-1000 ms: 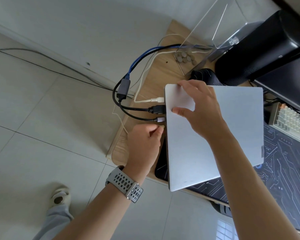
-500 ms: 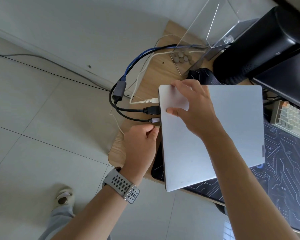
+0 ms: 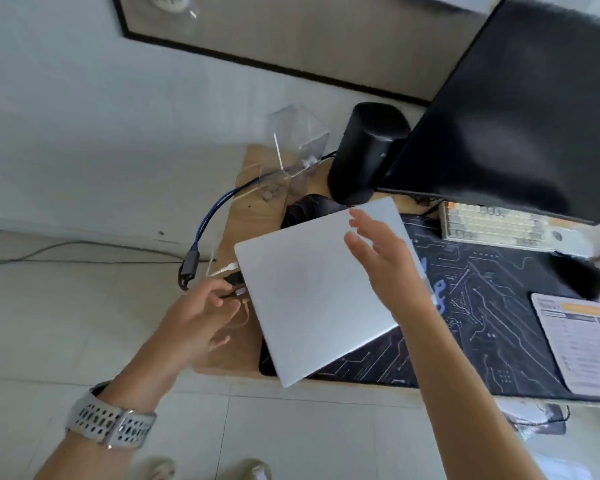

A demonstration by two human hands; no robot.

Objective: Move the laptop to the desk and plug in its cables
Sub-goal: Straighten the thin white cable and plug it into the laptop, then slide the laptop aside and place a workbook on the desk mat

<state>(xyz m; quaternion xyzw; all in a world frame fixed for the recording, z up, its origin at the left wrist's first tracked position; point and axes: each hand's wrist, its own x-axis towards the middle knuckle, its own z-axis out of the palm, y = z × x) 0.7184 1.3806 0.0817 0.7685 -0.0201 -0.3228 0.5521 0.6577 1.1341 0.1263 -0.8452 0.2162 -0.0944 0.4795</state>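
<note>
A closed silver laptop [image 3: 305, 292] lies at an angle on the left end of the wooden desk [image 3: 236, 216], partly over a dark desk mat [image 3: 482, 306]. Several cables [image 3: 234, 278] sit in the ports on its left edge: a white one, a black one and a thin one with a pale plug. A grey adapter [image 3: 190, 263] on a blue cable hangs off the desk edge. My left hand [image 3: 201, 313] hovers beside those plugs, fingers apart, holding nothing. My right hand [image 3: 381, 258] floats just above the lid, fingers spread.
A black monitor [image 3: 520, 109] and a black cylinder speaker [image 3: 364, 150] stand behind the laptop. A cream keyboard [image 3: 499, 226] lies under the monitor. A clear plastic box [image 3: 298, 143] sits at the back left corner. A printed sheet [image 3: 582, 341] rests at the right.
My right hand has lifted off the lid and opened. My left hand has let go of the thin plug and drawn back. The camera has swung up and to the right.
</note>
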